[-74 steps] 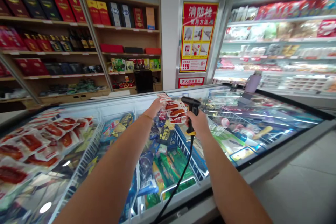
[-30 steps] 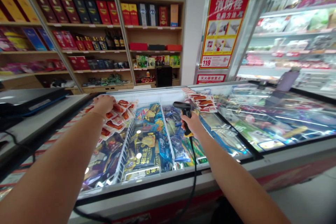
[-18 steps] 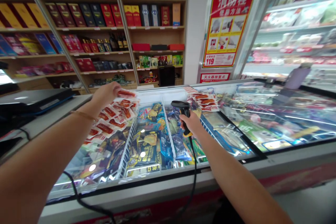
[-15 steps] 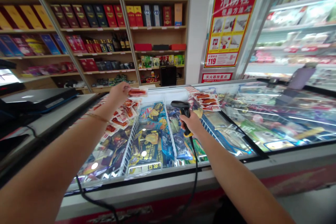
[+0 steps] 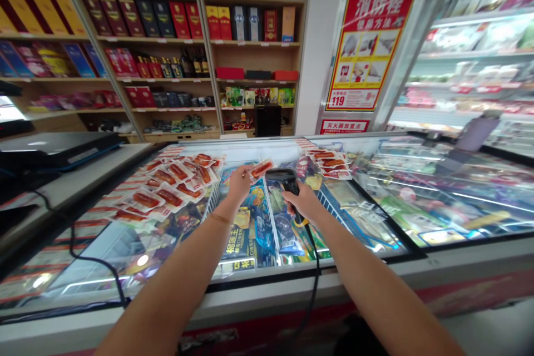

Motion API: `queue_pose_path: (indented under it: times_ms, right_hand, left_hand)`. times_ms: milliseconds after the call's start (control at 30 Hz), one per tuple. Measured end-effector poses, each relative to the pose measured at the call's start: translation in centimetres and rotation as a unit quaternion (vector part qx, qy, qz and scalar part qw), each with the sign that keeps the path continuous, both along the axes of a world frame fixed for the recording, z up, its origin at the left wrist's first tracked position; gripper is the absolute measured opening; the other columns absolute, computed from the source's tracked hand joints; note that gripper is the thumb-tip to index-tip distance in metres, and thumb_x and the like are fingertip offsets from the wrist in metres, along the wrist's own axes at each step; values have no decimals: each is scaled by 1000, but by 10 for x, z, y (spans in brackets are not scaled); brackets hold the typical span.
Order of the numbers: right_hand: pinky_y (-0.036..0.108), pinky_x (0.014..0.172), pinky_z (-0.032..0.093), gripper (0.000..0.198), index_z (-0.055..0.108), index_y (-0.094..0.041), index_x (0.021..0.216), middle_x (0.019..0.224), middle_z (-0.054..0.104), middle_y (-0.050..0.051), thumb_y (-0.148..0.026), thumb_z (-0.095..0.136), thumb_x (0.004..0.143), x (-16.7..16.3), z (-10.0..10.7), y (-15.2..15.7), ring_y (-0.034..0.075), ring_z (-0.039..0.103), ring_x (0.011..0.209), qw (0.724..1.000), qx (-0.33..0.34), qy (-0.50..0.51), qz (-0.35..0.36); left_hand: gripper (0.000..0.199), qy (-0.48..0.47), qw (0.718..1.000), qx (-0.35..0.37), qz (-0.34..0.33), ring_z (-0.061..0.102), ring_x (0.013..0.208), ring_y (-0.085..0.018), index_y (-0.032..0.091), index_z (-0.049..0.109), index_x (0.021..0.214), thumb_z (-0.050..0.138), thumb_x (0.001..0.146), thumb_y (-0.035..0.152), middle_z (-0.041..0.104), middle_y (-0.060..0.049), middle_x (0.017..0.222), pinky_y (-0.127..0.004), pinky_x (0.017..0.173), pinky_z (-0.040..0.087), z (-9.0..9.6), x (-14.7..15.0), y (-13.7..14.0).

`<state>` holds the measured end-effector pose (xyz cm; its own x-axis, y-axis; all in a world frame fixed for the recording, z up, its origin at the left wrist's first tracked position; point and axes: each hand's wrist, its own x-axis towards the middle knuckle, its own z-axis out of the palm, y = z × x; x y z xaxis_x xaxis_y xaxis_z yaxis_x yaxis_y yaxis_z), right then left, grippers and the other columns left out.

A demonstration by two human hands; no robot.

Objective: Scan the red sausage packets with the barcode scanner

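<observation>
Between the fingers of my left hand (image 5: 239, 183) is a clear packet of reddish sausage (image 5: 262, 168), held by its near end above the freezer. My right hand (image 5: 303, 200) is wrapped round the grip of a black and yellow barcode scanner (image 5: 282, 174), whose head points left toward the packet, close to it. The scanner's black cable (image 5: 312, 250) hangs down over the freezer's front edge. On the glass to the left lie several similar sausage packets (image 5: 169, 194), overlapping. A smaller stack of packets (image 5: 331, 164) rests to the right, beyond the scanner.
Through the glass of the chest freezer (image 5: 267, 283) I see bagged frozen goods in wire baskets. A dark flat device (image 5: 62, 150) stands on the counter at left. Shelves of boxes (image 5: 175, 22) line the back wall, with a red poster (image 5: 371, 47) beside them.
My left hand has moved right with the sausage packet, from the left pile to just before the scanner. The scanner has shifted slightly left and down.
</observation>
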<state>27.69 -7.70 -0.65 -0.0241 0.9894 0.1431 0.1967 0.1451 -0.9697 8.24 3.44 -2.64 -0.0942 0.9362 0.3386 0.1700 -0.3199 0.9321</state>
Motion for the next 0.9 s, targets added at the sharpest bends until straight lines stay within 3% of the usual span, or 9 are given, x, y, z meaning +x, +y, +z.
queue_pose_path:
  times_ms: [200,433,900]
  right_hand:
    - [24,39,43,18,49,-22,85,44,57,-5,-32,62,78,2,-1,-2,15,55,37,999,-7,-31,6]
    - [24,41,42,15,48,-22,84,45,59,-4,-30,60,79,-4,2,-11,14,53,36,997,-17,-75,27]
    - [24,42,41,14,48,-23,79,43,57,-4,-28,60,77,-7,7,-16,13,50,36,997,-18,-68,37]
  left_hand:
    - [41,-19,999,-12,-43,72,85,-21,15,65,110,61,70,9,74,-6,91,-38,83,59,-6,-5,3]
    - [48,-60,993,2,-102,71,101,-25,15,63,115,67,69,6,74,-11,107,-42,94,56,-7,-11,2]
    - [46,-1,998,9,-68,71,101,-24,13,65,115,62,70,3,73,-11,112,-41,96,55,-1,-7,-7]
